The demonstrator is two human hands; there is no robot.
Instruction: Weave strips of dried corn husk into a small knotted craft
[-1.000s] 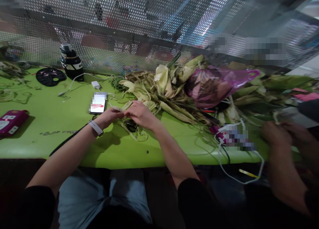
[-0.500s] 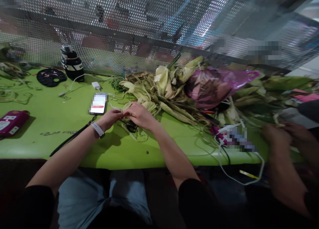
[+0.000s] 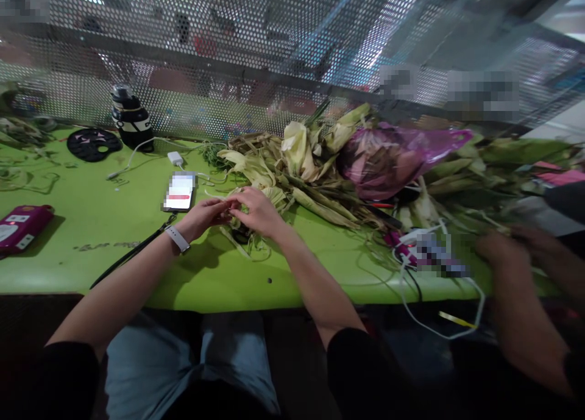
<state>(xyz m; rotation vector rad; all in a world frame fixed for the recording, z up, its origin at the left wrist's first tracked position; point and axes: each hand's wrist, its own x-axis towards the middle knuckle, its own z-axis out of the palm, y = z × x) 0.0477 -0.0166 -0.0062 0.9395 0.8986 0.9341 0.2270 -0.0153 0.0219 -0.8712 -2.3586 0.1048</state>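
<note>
My left hand, with a white watch on the wrist, and my right hand meet over the green table. Both are closed on a pale strip of corn husk held between their fingertips. Loose thin husk strips lie on the table just under my hands. A big pile of corn husks lies right behind them.
A phone with a charger cable lies left of my hands. A pink plastic bag tops the pile. A black bottle, a black disc and a magenta device are at the left. Another person's hands work at the right.
My hands have stayed together at the husk strip, with the fingers shifting slightly. The other person's hands at the right have moved a little.
</note>
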